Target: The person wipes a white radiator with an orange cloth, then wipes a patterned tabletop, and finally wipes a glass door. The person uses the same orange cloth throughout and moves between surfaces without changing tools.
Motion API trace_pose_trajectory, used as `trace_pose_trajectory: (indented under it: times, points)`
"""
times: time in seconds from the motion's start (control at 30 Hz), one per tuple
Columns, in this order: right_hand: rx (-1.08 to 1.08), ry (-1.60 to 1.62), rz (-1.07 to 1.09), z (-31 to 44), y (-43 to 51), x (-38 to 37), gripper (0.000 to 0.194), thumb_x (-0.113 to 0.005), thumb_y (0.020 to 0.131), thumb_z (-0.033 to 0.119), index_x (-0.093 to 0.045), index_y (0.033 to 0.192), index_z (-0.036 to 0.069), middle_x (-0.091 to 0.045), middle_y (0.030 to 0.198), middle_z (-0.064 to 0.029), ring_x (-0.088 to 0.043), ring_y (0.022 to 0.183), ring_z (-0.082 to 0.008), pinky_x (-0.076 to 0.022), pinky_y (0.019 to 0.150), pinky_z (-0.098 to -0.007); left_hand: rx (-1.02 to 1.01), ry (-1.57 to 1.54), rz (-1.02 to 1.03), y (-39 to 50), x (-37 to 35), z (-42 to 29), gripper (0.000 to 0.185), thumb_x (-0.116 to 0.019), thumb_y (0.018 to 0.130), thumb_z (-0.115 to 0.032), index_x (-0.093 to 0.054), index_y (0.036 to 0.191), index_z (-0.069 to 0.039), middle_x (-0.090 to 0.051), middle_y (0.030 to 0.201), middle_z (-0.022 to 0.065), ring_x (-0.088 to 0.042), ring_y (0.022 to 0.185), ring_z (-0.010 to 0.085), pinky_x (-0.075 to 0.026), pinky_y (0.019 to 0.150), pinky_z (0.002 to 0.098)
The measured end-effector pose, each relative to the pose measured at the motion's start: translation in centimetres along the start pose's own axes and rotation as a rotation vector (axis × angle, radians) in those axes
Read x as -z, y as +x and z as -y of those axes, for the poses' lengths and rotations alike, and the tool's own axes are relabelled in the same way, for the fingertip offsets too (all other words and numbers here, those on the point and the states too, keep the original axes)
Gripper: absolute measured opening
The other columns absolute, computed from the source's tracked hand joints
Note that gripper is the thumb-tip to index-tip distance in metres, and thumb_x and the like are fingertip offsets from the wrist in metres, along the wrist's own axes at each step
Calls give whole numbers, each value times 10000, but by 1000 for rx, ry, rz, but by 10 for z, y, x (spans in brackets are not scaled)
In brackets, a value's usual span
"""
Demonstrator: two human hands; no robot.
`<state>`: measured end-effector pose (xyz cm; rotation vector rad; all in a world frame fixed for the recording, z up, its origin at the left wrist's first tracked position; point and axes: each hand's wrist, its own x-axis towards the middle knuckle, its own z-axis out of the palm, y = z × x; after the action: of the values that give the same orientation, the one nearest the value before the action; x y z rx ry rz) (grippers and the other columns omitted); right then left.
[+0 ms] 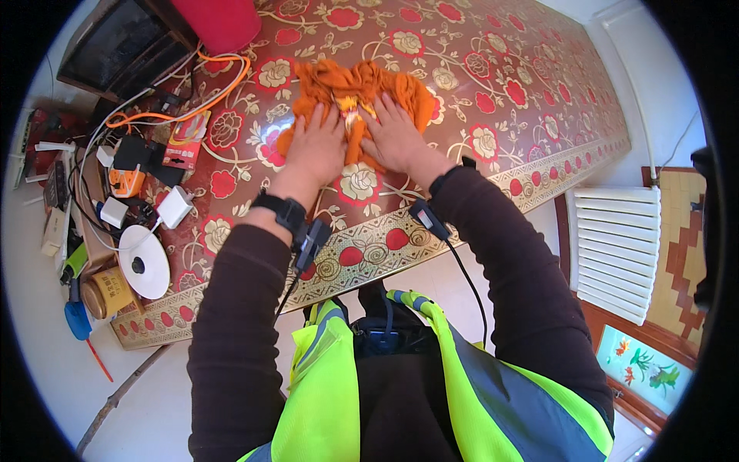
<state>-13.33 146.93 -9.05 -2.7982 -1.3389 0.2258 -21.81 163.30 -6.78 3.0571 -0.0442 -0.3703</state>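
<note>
An orange cloth (346,78), bunched up and wrinkled, lies on a table with a floral cover (358,182). A patch with yellow, red and white shows near its middle. My left hand (317,141) rests palm down on the cloth's left part, fingers spread. On its right part my right hand (395,130) lies flat, fingers apart, the thumb near an orange strip of the cloth. Neither hand visibly grips the fabric. Both wrists carry black straps with small cabled devices.
A red container (222,23) and a dark-framed screen (124,43) stand at the back left. Orange and white cables, white adapters (175,207), a white round lid (144,263) and a yellow-labelled jar (108,293) crowd the left side. A white radiator (616,251) is at the right.
</note>
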Motion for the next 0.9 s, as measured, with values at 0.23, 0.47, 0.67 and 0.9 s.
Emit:
trace_pose_trajectory:
  times: [0.23, 0.47, 0.67, 0.9]
  points:
    - [-15, 15, 142, 36, -107, 3, 682, -476, 914, 467, -317, 1460, 91, -273, 1483, -261, -133, 1427, -401, -127, 1158, -471, -215, -86, -1, -81, -18, -38, 531, -449, 943, -296, -406, 1400, -30, -298, 1510, 131, -183, 1432, 316, -168, 1142, 510]
    - [-30, 87, 236, 73, -199, 6, 657, -497, 910, 482, -361, 1446, 127, -267, 1488, -256, -110, 1434, -397, -114, 1158, -477, -385, -55, 73, -163, -31, -62, 513, -462, 937, -300, -425, 1397, -77, -320, 1502, 99, -190, 1430, 296, -156, 1142, 507]
    - [-3, 138, 218, 66, -222, 8, 631, -517, 902, 496, -405, 1429, 169, -298, 1482, -228, -116, 1438, -370, -142, 1149, -468, -412, -126, 210, -172, -24, -68, 500, -437, 957, -282, -403, 1414, -80, -299, 1519, 76, -169, 1442, 269, -109, 1158, 487]
    - [-35, 159, 183, 38, -197, 4, 676, -487, 906, 514, -394, 1422, 88, -354, 1432, -244, -159, 1423, -378, -166, 1139, -465, -450, 8, 261, -115, -9, -83, 518, -424, 958, -303, -400, 1419, -67, -306, 1520, 91, -175, 1442, 275, -131, 1155, 486]
